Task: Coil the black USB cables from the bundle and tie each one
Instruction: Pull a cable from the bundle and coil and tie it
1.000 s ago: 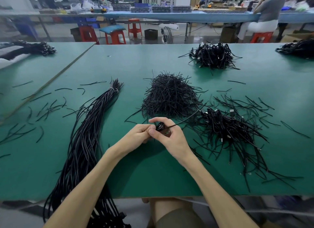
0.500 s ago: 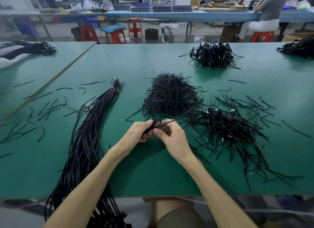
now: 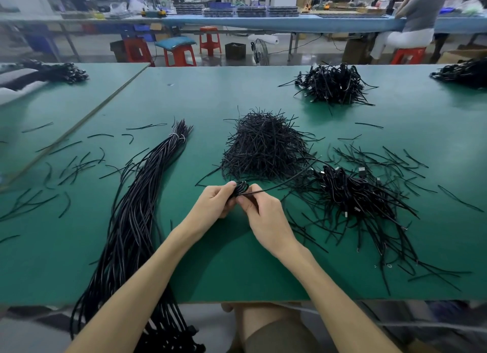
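Black USB cable [image 3: 241,189], one small coil, sat between both hands, over the near centre of the green table [image 3: 237,268].
- Left hand [image 3: 214,201] gripped the coil, thumb and curled fingers round it.
- Right hand [image 3: 263,215] pinched a thin black strand [image 3: 279,186] at the coil. The strand ran off toward 2 o'clock; tie or cable tail, could not tell.
- Judged: coiling done on this one, tying in progress, not closed.
- Bundle [image 3: 131,221] of straight cables lay at 9 o'clock of the hands, thick, hanging over the front edge. Much left to do.
- At 3 o'clock, a heap of tied coils [image 3: 353,194], apparently finished work.
- At 12 o'clock, the pile of loose ties [image 3: 263,147].
- Farther, at 1 o'clock, a second dark heap [image 3: 332,85], too small to read.
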### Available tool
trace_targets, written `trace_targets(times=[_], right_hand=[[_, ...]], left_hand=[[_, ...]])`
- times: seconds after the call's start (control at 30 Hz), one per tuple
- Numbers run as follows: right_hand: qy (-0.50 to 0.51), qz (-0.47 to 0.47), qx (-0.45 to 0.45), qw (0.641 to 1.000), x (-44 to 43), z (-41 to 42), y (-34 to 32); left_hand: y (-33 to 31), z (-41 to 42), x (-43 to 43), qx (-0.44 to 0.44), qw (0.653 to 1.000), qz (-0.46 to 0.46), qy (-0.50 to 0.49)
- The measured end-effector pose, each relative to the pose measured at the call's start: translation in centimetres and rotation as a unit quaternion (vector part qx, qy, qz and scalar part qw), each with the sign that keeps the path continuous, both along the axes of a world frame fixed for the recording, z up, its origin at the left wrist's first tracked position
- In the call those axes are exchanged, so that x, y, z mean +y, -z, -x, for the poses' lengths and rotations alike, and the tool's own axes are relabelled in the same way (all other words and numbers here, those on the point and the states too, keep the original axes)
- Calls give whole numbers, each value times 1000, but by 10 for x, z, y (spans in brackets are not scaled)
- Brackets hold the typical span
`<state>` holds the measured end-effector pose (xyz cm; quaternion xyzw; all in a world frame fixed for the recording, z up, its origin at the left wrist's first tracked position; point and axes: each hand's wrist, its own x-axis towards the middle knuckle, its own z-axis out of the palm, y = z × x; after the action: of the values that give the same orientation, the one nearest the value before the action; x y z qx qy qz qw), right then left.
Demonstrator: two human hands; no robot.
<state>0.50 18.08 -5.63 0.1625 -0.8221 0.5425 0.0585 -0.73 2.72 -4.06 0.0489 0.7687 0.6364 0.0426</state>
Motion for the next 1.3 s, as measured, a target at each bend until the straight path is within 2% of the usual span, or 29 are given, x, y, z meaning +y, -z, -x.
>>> trace_targets(times=[0.1,0.37,0.53,0.63,0.77,0.93,1.03,1.2,1.3], right_hand=[[-10,-1,27,1000,0,-1,1],[37,48,19,998,3,3,4],[35,77,19,996,3,0,1],[37,85,31,995,3,-1,-1],[58,88,34,994,8,2,1],[30,104,33,994,4,-2,-3],[20,84,26,996,5,-1,-2],[-6,70,6,998,4,-3,-2],[-9,83,-16,996,3,-3,-1]], left_hand=[[0,1,0,6,1000,-11,-7],[3,1,0,61,998,-1,-7],[5,3,-6,38,996,-78,-23],[8,3,-10,15,996,-84,11],[9,1,-11,-17,989,-91,117],[8,-1,-10,-5,988,-122,91],[6,0,-12,14,984,-122,129],[1,-1,-17,-8,965,-156,210],[0,-1,-17,-16,965,-194,174]])
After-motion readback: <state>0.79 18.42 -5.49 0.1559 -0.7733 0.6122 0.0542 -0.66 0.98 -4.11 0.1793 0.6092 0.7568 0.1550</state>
